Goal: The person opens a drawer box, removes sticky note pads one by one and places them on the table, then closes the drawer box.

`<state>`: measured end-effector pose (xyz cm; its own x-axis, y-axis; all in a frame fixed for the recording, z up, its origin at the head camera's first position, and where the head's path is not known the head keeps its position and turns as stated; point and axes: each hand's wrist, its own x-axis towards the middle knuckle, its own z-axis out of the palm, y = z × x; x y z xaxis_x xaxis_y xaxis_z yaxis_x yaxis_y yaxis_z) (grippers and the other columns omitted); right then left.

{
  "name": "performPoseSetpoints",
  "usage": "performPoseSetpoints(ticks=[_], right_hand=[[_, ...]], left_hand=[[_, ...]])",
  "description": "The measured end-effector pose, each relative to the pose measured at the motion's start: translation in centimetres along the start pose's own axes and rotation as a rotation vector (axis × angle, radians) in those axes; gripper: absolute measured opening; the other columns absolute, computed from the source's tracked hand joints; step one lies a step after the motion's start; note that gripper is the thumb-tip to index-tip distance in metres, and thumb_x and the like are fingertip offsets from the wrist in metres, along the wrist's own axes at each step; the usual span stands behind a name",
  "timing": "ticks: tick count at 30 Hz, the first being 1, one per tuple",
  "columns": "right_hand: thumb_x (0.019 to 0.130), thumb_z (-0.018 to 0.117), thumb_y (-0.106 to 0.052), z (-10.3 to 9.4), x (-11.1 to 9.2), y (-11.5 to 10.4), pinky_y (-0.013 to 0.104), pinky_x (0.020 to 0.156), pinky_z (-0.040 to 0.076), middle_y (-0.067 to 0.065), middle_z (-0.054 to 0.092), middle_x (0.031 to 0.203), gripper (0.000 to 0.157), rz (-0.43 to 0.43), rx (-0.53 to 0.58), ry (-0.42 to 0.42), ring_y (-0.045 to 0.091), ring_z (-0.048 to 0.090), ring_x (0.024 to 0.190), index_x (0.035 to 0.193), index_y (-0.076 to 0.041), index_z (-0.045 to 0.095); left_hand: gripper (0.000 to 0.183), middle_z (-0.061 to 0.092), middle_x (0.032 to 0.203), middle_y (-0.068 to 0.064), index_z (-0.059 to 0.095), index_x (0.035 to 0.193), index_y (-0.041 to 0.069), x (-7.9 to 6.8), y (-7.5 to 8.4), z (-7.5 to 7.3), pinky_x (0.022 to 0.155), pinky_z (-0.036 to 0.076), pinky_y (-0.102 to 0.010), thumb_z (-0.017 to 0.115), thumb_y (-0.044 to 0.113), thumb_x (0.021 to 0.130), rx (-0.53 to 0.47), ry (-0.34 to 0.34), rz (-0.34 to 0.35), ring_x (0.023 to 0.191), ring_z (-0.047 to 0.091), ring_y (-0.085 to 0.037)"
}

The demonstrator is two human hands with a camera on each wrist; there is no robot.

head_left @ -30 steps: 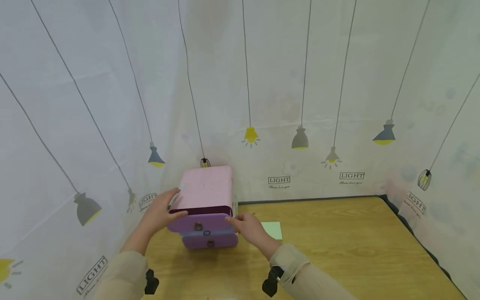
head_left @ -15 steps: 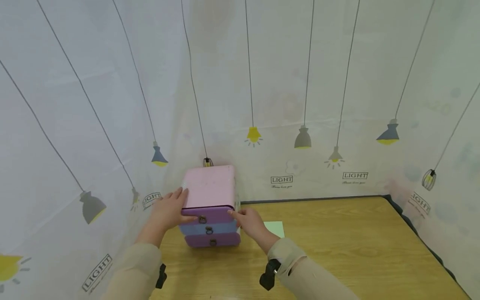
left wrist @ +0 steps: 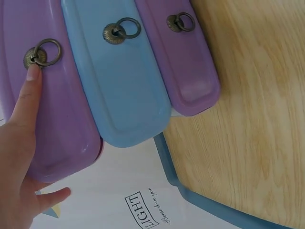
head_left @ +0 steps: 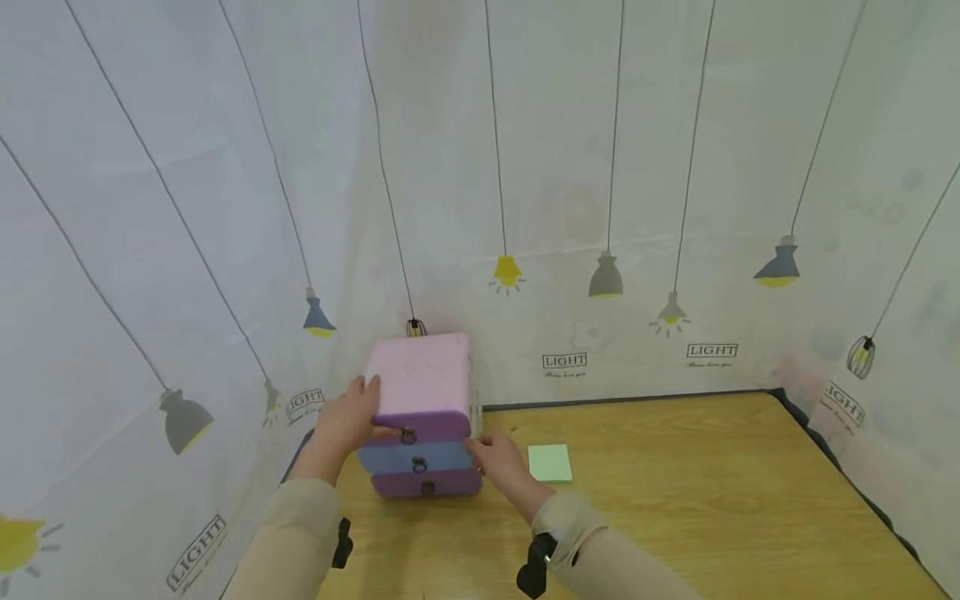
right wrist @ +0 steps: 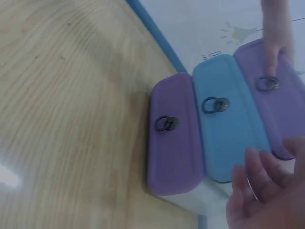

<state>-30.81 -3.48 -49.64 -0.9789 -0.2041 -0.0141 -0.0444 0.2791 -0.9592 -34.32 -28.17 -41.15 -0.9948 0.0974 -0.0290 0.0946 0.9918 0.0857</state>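
Thumb of the unclenched left hand [head_left: 348,419] lay straight against the rounded purple top drawer [head_left: 442,426] of the pink box-shaped cabinet [head_left: 422,375]; the right hand [head_left: 500,461], loosely bent, holding nothing visible, was beside the cabinet's right edge. The dark gap above the drawer had disappeared, so its closing seemed complete.

At left hand [head_left: 347,419]: plain pale-pink box-shaped cabinet [head_left: 423,375], purple rounded drawer front [left wrist: 62,109]. Below that hand: light-blue drawer front [left wrist: 121,86], then second purple drawer front [left wrist: 190,71]. Dark-bronze metal ring pulls [left wrist: 113,34]. Right of right hand [head_left: 501,461]: pale-green square paper pad [head_left: 550,464]. Under both hands: yellow-brown wood-grain table [head_left: 675,483]. Beyond: whitish wall sheet [head_left: 555,167], yellow, grey, blue printed lamps [head_left: 605,277].
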Motion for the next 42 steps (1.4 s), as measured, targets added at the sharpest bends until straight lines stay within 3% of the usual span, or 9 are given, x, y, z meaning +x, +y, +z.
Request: performPoseSetpoints(ticks=[4, 8, 13, 21, 27, 31, 37, 42], right_hand=[[0.087, 0.052, -0.018, 1.3, -0.7, 1.4, 0.028, 0.053, 0.042, 0.012, 0.06, 0.069, 0.025, -0.08, -0.069, -0.101, 0.02, 0.054, 0.063, 0.084, 0.005, 0.062], [0.087, 0.055, -0.015, 2.4, -1.4, 2.2, 0.028, 0.058, 0.045, 0.004, 0.061, 0.076, 0.021, -0.155, -0.172, -0.17, 0.015, 0.055, 0.067, 0.095, 0.002, 0.064], [0.087, 0.057, -0.018, 3.2, -1.7, 2.3, 0.027, 0.065, 0.045, -0.004, 0.061, 0.086, 0.019, -0.225, -0.303, -0.181, 0.011, 0.055, 0.077, 0.099, -0.007, 0.065], [0.086, 0.057, -0.018, 3.3, -2.0, 2.9, 0.026, 0.067, 0.044, 0.0, 0.062, 0.096, 0.027, -0.22, -0.321, -0.222, 0.008, 0.053, 0.079, 0.111, -0.009, 0.061], [0.086, 0.057, -0.018, 3.2, -2.3, 3.0, 0.024, 0.051, 0.039, -0.008, 0.053, 0.073, 0.037, -0.249, -0.434, -0.227, 0.005, 0.045, 0.059, 0.122, -0.012, 0.054], [0.085, 0.057, -0.019, 3.1, -2.6, 2.7, 0.026, 0.047, 0.039, -0.01, 0.052, 0.068, 0.044, -0.211, -0.472, -0.213, 0.007, 0.046, 0.054, 0.127, -0.012, 0.05], [0.079, 0.061, -0.021, 3.1, -2.8, 3.3, 0.026, 0.055, 0.041, -0.007, 0.061, 0.08, 0.045, -0.221, -0.628, -0.058, 0.008, 0.053, 0.067, 0.123, -0.015, 0.053], [0.078, 0.063, -0.02, 3.3, -2.9, 4.2, 0.026, 0.048, 0.037, -0.009, 0.054, 0.068, 0.049, -0.199, -0.67, -0.013, 0.009, 0.05, 0.06, 0.125, -0.017, 0.05]], left_hand=[[0.122, 0.01, 0.142, -0.03, 0.0, 0.145, 0.02, -0.2, -0.3, 0.3, 0.091, 0.023, -0.064, 0.069, 0.064, 0.054, -0.137, -0.087, -0.08, 0.122, 0.023, -0.051], [0.122, 0.023, 0.137, -0.032, -0.005, 0.145, 0.025, -0.3, -0.4, 0.4, 0.09, 0.026, -0.063, 0.069, 0.062, 0.056, -0.203, -0.118, -0.089, 0.12, 0.028, -0.05], [0.119, 0.032, 0.133, -0.03, -0.003, 0.145, 0.025, -0.4, 0.0, 0.3, 0.09, 0.029, -0.061, 0.07, 0.06, 0.058, -0.22, -0.095, -0.056, 0.118, 0.034, -0.047], [0.115, 0.036, 0.132, -0.028, -0.003, 0.145, 0.026, -0.1, 1.3, 0.6, 0.089, 0.032, -0.058, 0.068, 0.061, 0.061, -0.22, -0.089, -0.008, 0.116, 0.039, -0.042], [0.116, 0.039, 0.129, -0.03, -0.002, 0.145, 0.024, 0.3, 2.6, 0.8, 0.087, 0.035, -0.056, 0.066, 0.064, 0.06, -0.172, -0.07, 0.004, 0.114, 0.041, -0.044], [0.119, 0.04, 0.126, -0.032, -0.001, 0.145, 0.02, 0.4, 3.8, 0.7, 0.086, 0.036, -0.056, 0.066, 0.067, 0.058, -0.143, -0.063, 0.011, 0.111, 0.043, -0.045], [0.12, 0.044, 0.121, -0.032, -0.001, 0.145, 0.018, 0.6, 5.4, 0.6, 0.082, 0.04, -0.053, 0.064, 0.069, 0.059, -0.088, -0.072, 0.007, 0.106, 0.047, -0.042], [0.122, 0.049, 0.119, -0.029, -0.006, 0.145, 0.017, 0.3, 6.1, 0.2, 0.084, 0.04, -0.052, 0.067, 0.066, 0.06, -0.111, -0.13, -0.018, 0.105, 0.05, -0.04]])
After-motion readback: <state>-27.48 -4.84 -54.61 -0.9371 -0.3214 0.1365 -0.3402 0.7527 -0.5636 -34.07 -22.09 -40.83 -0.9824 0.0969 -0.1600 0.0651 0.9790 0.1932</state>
